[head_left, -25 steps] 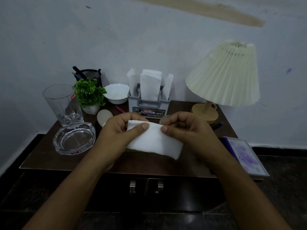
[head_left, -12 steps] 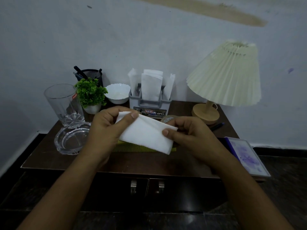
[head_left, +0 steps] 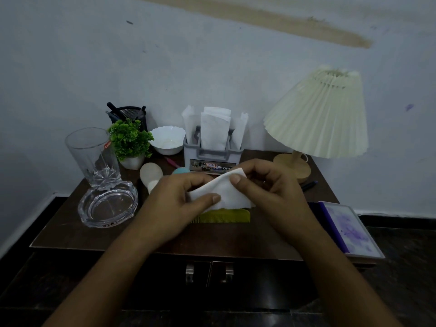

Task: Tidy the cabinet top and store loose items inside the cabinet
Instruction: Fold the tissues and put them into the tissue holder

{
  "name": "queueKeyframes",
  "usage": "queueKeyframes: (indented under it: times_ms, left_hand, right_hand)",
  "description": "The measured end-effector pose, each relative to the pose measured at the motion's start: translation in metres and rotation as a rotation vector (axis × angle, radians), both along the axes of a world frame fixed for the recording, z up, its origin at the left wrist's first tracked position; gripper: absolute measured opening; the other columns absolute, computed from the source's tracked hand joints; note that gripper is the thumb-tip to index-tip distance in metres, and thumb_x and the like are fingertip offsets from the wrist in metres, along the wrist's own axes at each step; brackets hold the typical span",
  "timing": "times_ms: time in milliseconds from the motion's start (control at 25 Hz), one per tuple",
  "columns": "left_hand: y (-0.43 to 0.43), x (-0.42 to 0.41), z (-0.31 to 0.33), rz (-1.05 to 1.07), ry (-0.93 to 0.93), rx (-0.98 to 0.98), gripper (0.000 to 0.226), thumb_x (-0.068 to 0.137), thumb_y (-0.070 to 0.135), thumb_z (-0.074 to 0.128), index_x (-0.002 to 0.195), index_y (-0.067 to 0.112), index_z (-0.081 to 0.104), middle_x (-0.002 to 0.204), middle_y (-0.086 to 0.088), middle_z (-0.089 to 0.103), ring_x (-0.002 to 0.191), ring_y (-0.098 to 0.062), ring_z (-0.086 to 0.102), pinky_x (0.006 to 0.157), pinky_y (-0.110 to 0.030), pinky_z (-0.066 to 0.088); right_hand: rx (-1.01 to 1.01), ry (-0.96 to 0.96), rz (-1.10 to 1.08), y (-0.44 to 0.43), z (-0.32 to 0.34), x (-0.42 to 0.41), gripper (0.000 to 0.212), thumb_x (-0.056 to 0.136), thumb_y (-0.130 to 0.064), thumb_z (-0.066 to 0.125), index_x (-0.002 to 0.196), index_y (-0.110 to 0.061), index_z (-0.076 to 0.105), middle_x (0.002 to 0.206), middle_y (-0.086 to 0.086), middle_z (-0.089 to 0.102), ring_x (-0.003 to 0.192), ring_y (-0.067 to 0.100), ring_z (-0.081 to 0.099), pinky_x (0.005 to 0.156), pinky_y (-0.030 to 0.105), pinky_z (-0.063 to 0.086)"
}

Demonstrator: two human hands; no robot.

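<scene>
Holding a white tissue (head_left: 223, 193) above the middle of the cabinet top (head_left: 99, 234), both hands close together and pinched on it. Left hand (head_left: 174, 204) gripping the lower left edge, thumb pressing on top; right hand (head_left: 271, 187) clamping the upper right corner between thumb and fingers. Looking soft, plain white and folded, creasing along a diagonal and sagging slightly between the two grips. Hanging just over a yellow-green comb (head_left: 224, 215) lying flat on the dark wood. Sitting just beyond, at the far middle, a grey holder (head_left: 212, 155) stuffed with more upright white tissues. Standing at the left, a tall clear glass (head_left: 92, 156) behind a clear glass ashtray (head_left: 108, 204). Standing at the far right, a pleated cream lamp (head_left: 317, 114). Showing below the near edge, two closed cabinet doors (head_left: 210, 272) with metal handles.
</scene>
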State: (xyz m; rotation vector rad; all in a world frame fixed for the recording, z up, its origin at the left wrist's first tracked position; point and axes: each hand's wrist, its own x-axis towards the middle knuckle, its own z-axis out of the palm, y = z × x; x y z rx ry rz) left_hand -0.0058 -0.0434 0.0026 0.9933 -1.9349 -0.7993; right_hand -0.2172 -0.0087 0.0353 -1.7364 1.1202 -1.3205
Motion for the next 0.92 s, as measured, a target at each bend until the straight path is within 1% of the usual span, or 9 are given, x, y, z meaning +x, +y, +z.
queueKeyframes:
  times_ms: [80, 120, 200, 240, 440, 600, 720, 840, 920]
  left_hand:
    - [-0.001, -0.004, 0.000, 0.033, 0.168, 0.072, 0.015, 0.086, 0.032, 0.076, 0.100, 0.027, 0.078, 0.093, 0.005, 0.078, 0.083, -0.015, 0.074, 0.068, -0.042, 0.061]
    - [0.000, -0.006, -0.001, 0.047, 0.300, 0.127, 0.014, 0.086, 0.030, 0.078, 0.100, 0.026, 0.078, 0.094, 0.003, 0.079, 0.084, -0.017, 0.075, 0.066, -0.037, 0.061]
    - [0.003, -0.013, -0.002, 0.037, 0.517, 0.250, 0.017, 0.087, 0.024, 0.075, 0.103, 0.025, 0.078, 0.100, 0.001, 0.080, 0.088, -0.019, 0.077, 0.066, -0.026, 0.060]
    - [0.003, -0.016, -0.003, 0.033, 0.548, 0.286, 0.018, 0.088, 0.022, 0.072, 0.105, 0.023, 0.078, 0.101, 0.001, 0.080, 0.090, -0.019, 0.077, 0.068, -0.024, 0.060]
    - [-0.003, -0.015, -0.004, 0.136, 0.446, 0.219, 0.024, 0.091, 0.014, 0.072, 0.112, 0.025, 0.067, 0.101, 0.009, 0.079, 0.089, -0.013, 0.076, 0.069, -0.026, 0.060]
    - [-0.005, -0.011, -0.001, 0.171, 0.393, 0.156, 0.043, 0.087, 0.019, 0.075, 0.119, 0.040, 0.055, 0.106, 0.010, 0.073, 0.081, -0.027, 0.074, 0.072, -0.046, 0.063]
    - [-0.010, -0.010, -0.001, 0.182, 0.351, 0.122, 0.026, 0.085, 0.022, 0.072, 0.106, 0.037, 0.070, 0.100, 0.001, 0.074, 0.081, -0.036, 0.071, 0.073, -0.058, 0.060]
    - [-0.015, -0.007, 0.004, 0.245, 0.315, 0.087, 0.021, 0.089, 0.013, 0.074, 0.095, 0.032, 0.078, 0.086, 0.000, 0.076, 0.081, -0.025, 0.072, 0.076, -0.052, 0.061]
    - [-0.021, -0.004, 0.007, 0.254, 0.277, 0.067, 0.023, 0.090, 0.010, 0.074, 0.094, 0.032, 0.079, 0.086, 0.002, 0.076, 0.080, -0.020, 0.071, 0.076, -0.044, 0.062]
  right_hand:
    - [0.060, -0.212, 0.027, -0.001, -0.001, 0.004, 0.026, 0.086, -0.016, 0.073, 0.111, -0.010, 0.070, 0.095, 0.001, 0.076, 0.087, 0.013, 0.073, 0.068, 0.021, 0.058]
    - [0.124, -0.286, 0.049, -0.001, -0.003, 0.007, 0.034, 0.083, -0.015, 0.075, 0.115, -0.008, 0.068, 0.099, 0.004, 0.077, 0.091, 0.017, 0.074, 0.070, 0.024, 0.059]
    - [0.233, -0.284, 0.065, -0.003, -0.011, 0.015, 0.036, 0.084, -0.007, 0.076, 0.119, -0.007, 0.066, 0.103, 0.012, 0.076, 0.095, 0.026, 0.075, 0.074, 0.032, 0.061]
    - [0.248, -0.232, 0.037, -0.005, -0.016, 0.019, 0.033, 0.087, -0.005, 0.074, 0.118, -0.006, 0.067, 0.102, 0.014, 0.076, 0.093, 0.027, 0.074, 0.072, 0.032, 0.061]
    - [0.256, -0.188, -0.141, -0.016, -0.020, 0.026, 0.011, 0.090, -0.009, 0.073, 0.099, -0.013, 0.068, 0.079, 0.006, 0.073, 0.077, 0.023, 0.074, 0.060, 0.034, 0.060]
    - [0.184, -0.167, -0.314, -0.020, -0.021, 0.029, 0.021, 0.087, -0.011, 0.076, 0.089, -0.016, 0.056, 0.079, 0.008, 0.071, 0.072, 0.022, 0.070, 0.056, 0.034, 0.057]
    - [0.147, -0.162, -0.240, -0.024, -0.019, 0.025, 0.015, 0.087, -0.003, 0.073, 0.084, -0.011, 0.061, 0.084, 0.007, 0.070, 0.074, 0.020, 0.069, 0.058, 0.034, 0.059]
    - [0.250, -0.083, -0.059, -0.026, -0.014, 0.021, 0.014, 0.088, 0.001, 0.071, 0.090, -0.012, 0.076, 0.096, 0.005, 0.074, 0.077, 0.016, 0.073, 0.062, 0.033, 0.061]
    - [0.237, 0.000, -0.109, -0.028, -0.014, 0.020, 0.019, 0.089, 0.000, 0.069, 0.091, -0.016, 0.079, 0.098, 0.003, 0.075, 0.080, 0.019, 0.073, 0.065, 0.036, 0.062]
